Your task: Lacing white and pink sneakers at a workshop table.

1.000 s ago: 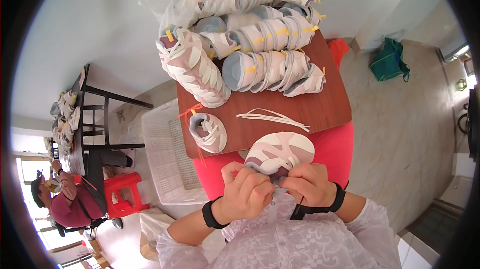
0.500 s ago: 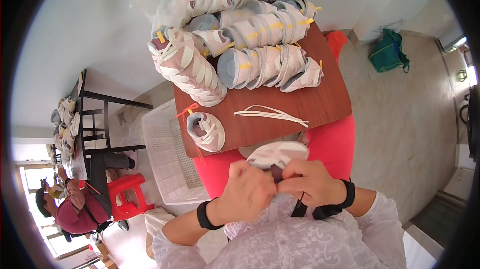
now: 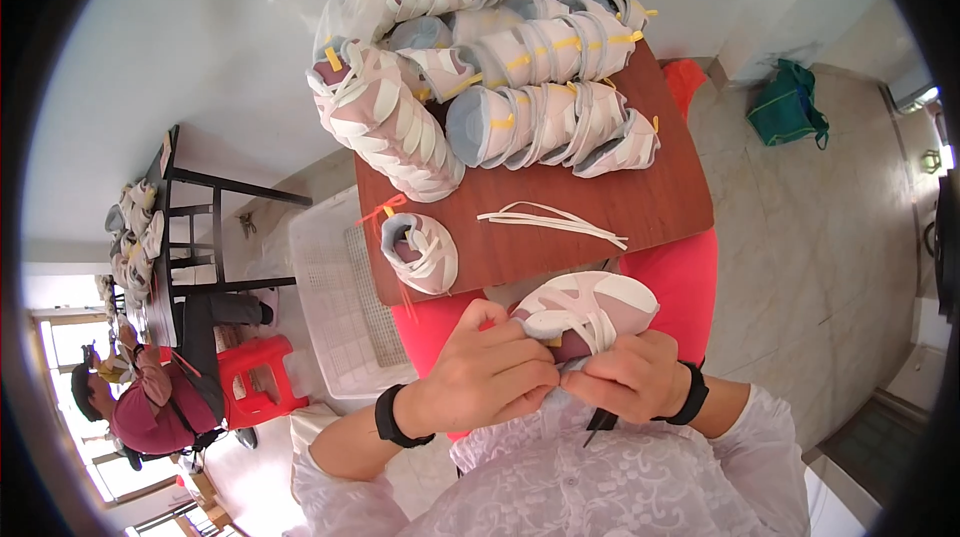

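Between my two hands, in front of my chest, is a pink and white shoe upper (image 3: 600, 302) with white lacing across it. My left hand (image 3: 492, 369) pinches its left edge near a small yellow tab. On the other side my right hand (image 3: 630, 375) grips it with curled fingers. The fingertips of both hands nearly meet at the opening, which they partly hide. A single laced shoe upper (image 3: 428, 255) with a red string stands at the table's near left corner. White shoelaces (image 3: 553, 224) lie loose on the brown table (image 3: 660, 202).
Nested rows of shoe uppers (image 3: 545, 127) fill the far half of the table. A white plastic crate (image 3: 320, 337) stands left of it. Further left, a person (image 3: 150, 417) sits by a red stool (image 3: 262, 377) at another table. A green bag (image 3: 788, 105) rests on the floor at right.
The shoe upper in my hands has turned and tipped, so its laced front now shows. My hands stay close together on it. The view has shifted slightly.
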Demonstrator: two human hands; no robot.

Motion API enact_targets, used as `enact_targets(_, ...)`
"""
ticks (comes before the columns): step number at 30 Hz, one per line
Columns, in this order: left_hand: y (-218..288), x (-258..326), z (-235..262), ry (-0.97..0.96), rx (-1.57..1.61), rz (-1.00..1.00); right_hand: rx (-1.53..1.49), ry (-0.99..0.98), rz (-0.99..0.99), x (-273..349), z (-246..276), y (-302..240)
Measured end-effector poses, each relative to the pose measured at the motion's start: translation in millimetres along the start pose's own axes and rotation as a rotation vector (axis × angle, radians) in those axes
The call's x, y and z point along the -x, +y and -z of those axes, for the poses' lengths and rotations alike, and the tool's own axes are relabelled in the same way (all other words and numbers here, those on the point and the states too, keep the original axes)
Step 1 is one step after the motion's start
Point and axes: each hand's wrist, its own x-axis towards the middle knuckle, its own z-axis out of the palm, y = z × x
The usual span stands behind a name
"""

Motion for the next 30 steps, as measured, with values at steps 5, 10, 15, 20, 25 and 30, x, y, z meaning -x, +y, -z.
enact_targets(5,0.6,-0.6,-7.1,-0.003,-0.150,-0.015,-0.211,-0.119,-0.187,-2.8,-2.6,4.6)
enact_targets(10,0.9,5.7,-4.4,-0.003,-0.200,-0.045,-0.388,-0.121,-0.200,-5.1,-6.1,4.8)
enact_targets(15,1.8,11.4,-21.5,0.065,-0.195,0.071,-0.157,-0.016,-0.271,1.4,-14.5,-0.8)
enact_targets(20,0.9,18.1,-30.9,0.263,-0.281,0.069,0.166,0.065,-0.087,0.0,-15.9,2.8)
enact_targets(25,-2.0,35.5,-36.3,0.343,-0.440,-0.022,0.215,0.105,0.041,-4.8,-10.8,3.1)
enact_targets(30,-4.9,42.8,-40.7,0.403,-0.524,-0.061,0.229,0.144,0.060,-3.2,-11.2,2.7)
